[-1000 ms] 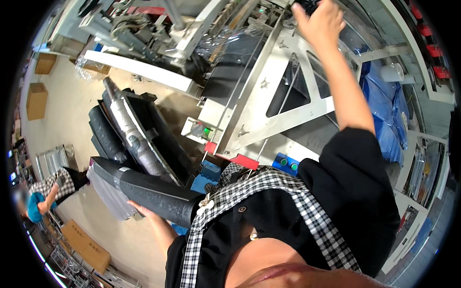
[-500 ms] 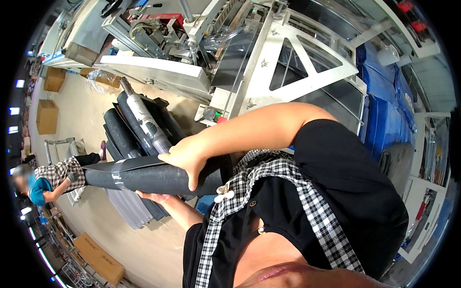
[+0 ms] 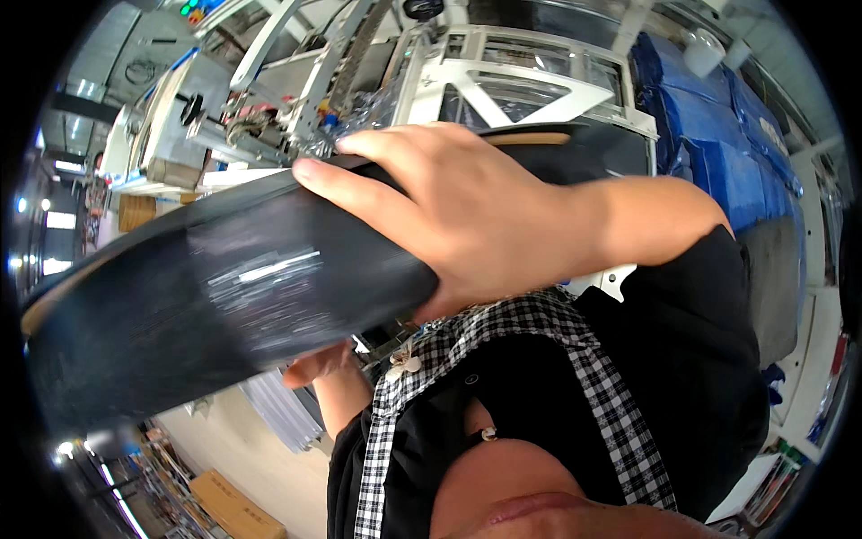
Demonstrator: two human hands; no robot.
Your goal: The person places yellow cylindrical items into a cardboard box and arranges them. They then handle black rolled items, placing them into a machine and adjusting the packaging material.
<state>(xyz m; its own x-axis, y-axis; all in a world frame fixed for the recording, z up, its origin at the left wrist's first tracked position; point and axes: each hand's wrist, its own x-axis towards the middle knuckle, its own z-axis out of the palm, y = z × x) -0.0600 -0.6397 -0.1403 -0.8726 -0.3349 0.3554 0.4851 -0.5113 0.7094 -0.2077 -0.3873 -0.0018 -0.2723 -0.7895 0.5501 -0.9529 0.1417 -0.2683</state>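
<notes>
A big black roll of sheet material [image 3: 126, 332] is lifted close in front of me, slanting from the far left to my chest. A shiny clear band [image 3: 269, 287] is wrapped around it. Over its top edge lies my right hand [image 3: 440, 207], closed on the roll with the fingers pointing left. From below, my left hand [image 3: 321, 364] bears the roll's underside; most of its fingers are hidden behind the roll. Part of the right hand is smeared by motion.
A white machine frame [image 3: 530, 103] stands beyond my right hand. Blue wrapped stacks [image 3: 718, 144] are on the right. Below the roll, a grey ribbed sheet [image 3: 283, 409] lies on the floor, with a long cardboard box [image 3: 235, 505] at the lower left.
The black roll has risen and come much nearer, with both hands on it. It now covers the pile of rolls and the place where a person in a checked apron was at its far end.
</notes>
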